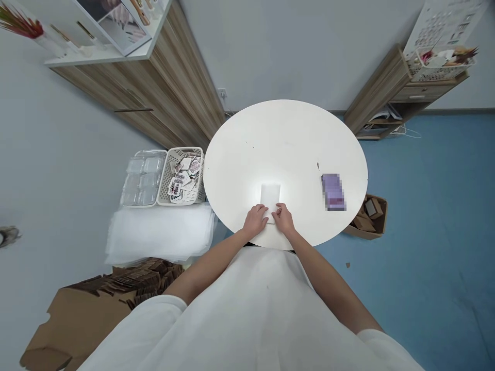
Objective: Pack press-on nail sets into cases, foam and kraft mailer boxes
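Observation:
On the near part of the round white table (284, 149) lies a small white rectangular packet (270, 194), thin and slightly shiny. I cannot tell whether it is a folded sheet or a flat box. My left hand (256, 219) is at its lower left edge, with fingers curled and thumb tucked toward the middle. At the lower right edge, my right hand (284, 218) pinches with thumb and fingertips. The hands cover the packet's lower sides. To the right lies a purple, pixelated rectangular object (334, 192), apart from both hands.
Left of the table are a white basket of printed cards (164, 180), clear plastic trays (141, 180), a stack of translucent white sheets (160, 232) and a cardboard box (77, 319) of brown pieces. A carton (381, 221) stands on the floor at right. Wooden cabinets (181, 77) flank the back.

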`<state>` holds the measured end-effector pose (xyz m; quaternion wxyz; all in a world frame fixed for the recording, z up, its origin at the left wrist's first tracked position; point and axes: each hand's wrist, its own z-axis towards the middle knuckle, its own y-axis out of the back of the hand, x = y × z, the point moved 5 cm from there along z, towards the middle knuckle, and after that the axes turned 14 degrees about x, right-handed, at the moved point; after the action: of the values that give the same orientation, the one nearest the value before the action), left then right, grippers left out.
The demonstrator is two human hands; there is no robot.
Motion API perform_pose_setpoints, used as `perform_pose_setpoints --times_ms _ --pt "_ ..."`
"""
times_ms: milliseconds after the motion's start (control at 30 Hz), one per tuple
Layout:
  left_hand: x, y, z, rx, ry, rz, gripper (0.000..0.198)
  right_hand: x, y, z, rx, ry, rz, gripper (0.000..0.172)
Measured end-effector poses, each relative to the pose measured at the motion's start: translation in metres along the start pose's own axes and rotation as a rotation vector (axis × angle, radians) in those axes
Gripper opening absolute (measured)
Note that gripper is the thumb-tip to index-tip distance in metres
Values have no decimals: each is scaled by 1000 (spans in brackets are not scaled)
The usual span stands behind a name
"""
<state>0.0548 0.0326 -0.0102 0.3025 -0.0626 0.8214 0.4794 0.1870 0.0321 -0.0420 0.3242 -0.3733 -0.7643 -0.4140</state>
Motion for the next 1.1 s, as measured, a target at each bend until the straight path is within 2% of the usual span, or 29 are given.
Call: perform_pose_setpoints --times_ms 100,167,233,300,367,500,567,733,900,1100 --pt "2 1 4 42 -41 92 40 1 6 -7 -49 34 -84 55" --pt "4 0 5 61 -59 106 41 6 10 -14 -61 136 -222 64" --pt "5 -1 6 71 -69 102 42 12 8 -18 22 262 -395 68" --pt "6 -1 7 87 -78 84 44 15 3 -18 154 326 -540 68" --pt "7 1 9 103 -87 58 44 14 0 -15 247 310 -633 67" --pt "9 4 9 135 -125 6 45 16 0 -10 293 264 -712 63" --pt "10 4 6 157 -153 -1 49 19 0 -13 307 271 -717 62" --pt "6 -4 -16 249 -251 48 74 25 0 -33 419 258 -634 58" --pt "3 -7 -29 255 -270 52 54 28 6 -39 485 198 -491 49" --pt "2 3 -18 223 -223 -39 39 22 19 -23 542 120 -264 45"
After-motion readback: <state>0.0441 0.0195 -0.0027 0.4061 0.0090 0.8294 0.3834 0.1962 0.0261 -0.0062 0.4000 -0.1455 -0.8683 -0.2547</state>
